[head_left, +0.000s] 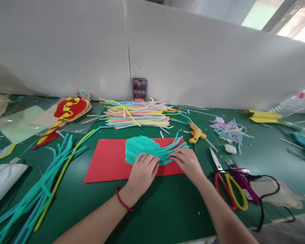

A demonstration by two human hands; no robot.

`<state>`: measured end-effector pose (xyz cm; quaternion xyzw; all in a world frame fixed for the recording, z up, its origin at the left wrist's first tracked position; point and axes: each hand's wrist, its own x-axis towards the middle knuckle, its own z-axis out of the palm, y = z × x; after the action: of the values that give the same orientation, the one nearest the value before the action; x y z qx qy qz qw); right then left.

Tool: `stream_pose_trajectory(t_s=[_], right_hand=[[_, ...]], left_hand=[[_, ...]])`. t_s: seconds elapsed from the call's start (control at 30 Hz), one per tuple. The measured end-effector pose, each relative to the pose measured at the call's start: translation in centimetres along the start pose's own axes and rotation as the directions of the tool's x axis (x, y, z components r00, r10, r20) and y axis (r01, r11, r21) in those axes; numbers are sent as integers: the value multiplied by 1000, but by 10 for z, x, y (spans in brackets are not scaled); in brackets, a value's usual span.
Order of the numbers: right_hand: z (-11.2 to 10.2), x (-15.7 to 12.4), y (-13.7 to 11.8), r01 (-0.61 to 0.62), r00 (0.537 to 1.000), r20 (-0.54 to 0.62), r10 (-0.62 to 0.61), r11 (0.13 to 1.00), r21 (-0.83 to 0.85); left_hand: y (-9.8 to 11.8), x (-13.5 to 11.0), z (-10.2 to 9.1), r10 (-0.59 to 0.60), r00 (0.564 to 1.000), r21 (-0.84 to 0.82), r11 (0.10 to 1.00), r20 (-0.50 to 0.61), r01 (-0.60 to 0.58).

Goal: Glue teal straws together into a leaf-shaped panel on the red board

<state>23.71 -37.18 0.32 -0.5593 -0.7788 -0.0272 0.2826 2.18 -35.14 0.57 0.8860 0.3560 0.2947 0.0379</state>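
Observation:
A teal leaf shape made of pipe cleaners laid side by side (142, 147) lies on a red sheet (108, 162). Its right side runs out into several loose teal pipe cleaner ends (176, 140). My left hand (145, 167), with a red cord bracelet at the wrist, has its fingers together and bent over the lower edge of the leaf, pressing on it. To the right, my right hand (186, 161) is closed around the lower pipe cleaners near their ends, its fingertips pointing left. What lies under my fingers is partly hidden.
Behind the sheet is a pile of pastel pipe cleaners (139, 117), with a phone (139, 88) against the partition. A yellow glue gun (197, 133), scissors (227, 186) and a purple corded tool (245, 184) lie right. Teal pipe cleaners (44, 186) and a red-yellow piece (68, 110) lie left.

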Motion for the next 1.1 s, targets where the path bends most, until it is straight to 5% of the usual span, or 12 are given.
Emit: stream_pose_trajectory(t_s=[0.2, 0.37, 0.57, 0.87, 1.1], right_hand=[[-14, 16, 0, 261, 958, 169, -232, 949, -174], [-12, 28, -2, 396, 912, 199, -360, 900, -185], [-16, 38, 5, 293, 950, 124, -287, 955, -36], [-34, 53, 3, 160, 968, 189, -165, 986, 43], [-46, 69, -1, 80, 961, 258, -99, 993, 86]], left_hand=[[-2, -2, 0, 12, 1000, 0, 1000, -19, -12], [-5, -2, -3, 7, 1000, -23, 1000, -30, -7], [-6, -1, -17, -23, 996, 54, 998, -90, 28], [-1, -2, -22, 0, 996, 351, 936, 92, -32], [-13, 9, -28, -14, 999, 285, 959, 43, 1]])
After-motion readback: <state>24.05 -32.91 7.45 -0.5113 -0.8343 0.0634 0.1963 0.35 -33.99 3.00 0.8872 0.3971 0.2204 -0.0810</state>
